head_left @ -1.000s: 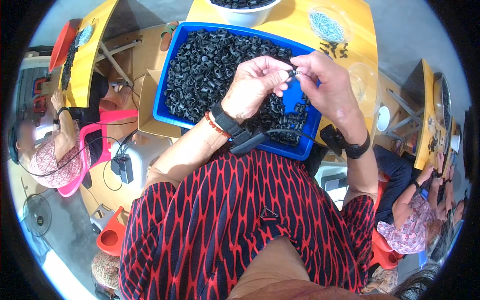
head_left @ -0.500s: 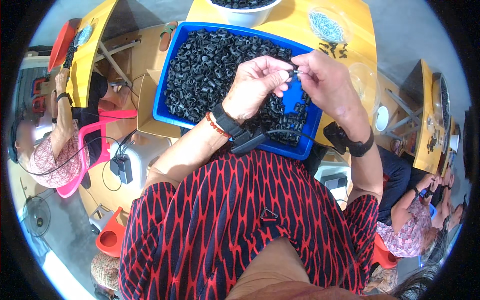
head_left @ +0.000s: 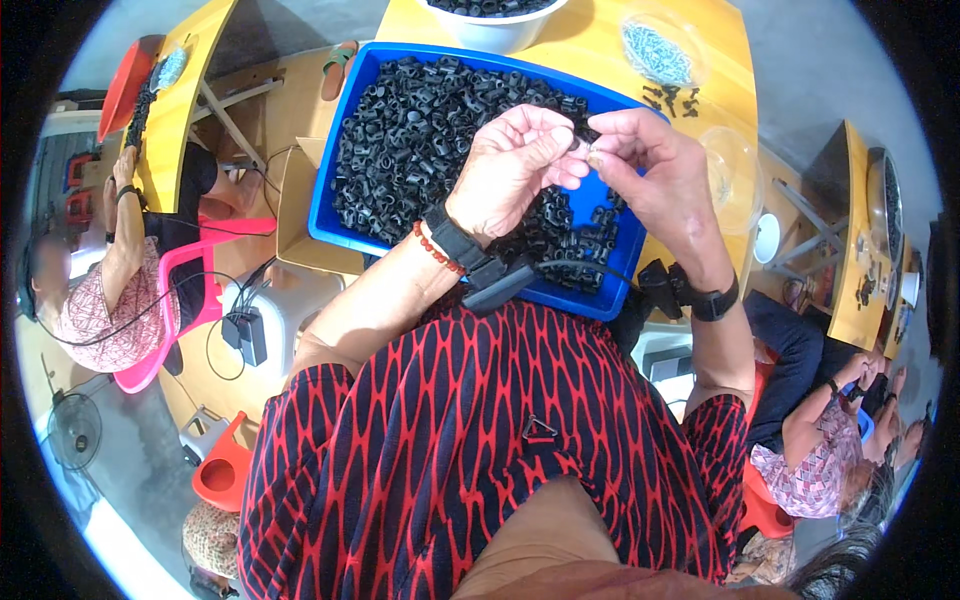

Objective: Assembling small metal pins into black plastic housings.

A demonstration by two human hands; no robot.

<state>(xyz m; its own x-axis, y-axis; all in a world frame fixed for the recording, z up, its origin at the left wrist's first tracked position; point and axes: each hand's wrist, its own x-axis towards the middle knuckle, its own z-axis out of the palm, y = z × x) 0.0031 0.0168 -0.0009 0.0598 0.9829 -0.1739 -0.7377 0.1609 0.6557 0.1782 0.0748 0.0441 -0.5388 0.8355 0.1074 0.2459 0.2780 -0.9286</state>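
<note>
My left hand (head_left: 520, 155) is closed over the bin, thumb and fingers pinching a small black plastic part (head_left: 577, 142) that is mostly hidden by the fingertips. Close against it is my right hand (head_left: 655, 165), thumb and forefinger pinched together at the same part; what lies between them is too small to make out. Below both hands sits a blue bin (head_left: 328, 190) filled with many short black tubular plastic parts (head_left: 400, 150). A patch of bare blue bottom shows under the right hand.
On the yellow table (head_left: 590, 35) stand a white bowl (head_left: 495, 35) of black parts, a clear dish of light-blue small pieces (head_left: 657, 52), loose dark pieces (head_left: 672, 100) and a clear round container (head_left: 735, 175). An open cardboard box (head_left: 300, 210) adjoins the bin. Other people work at both sides.
My right wrist has turned and its fingers have shifted slightly at the part. The shiny bit between the fingertips shows less. My left hand stays nearly in place.
</note>
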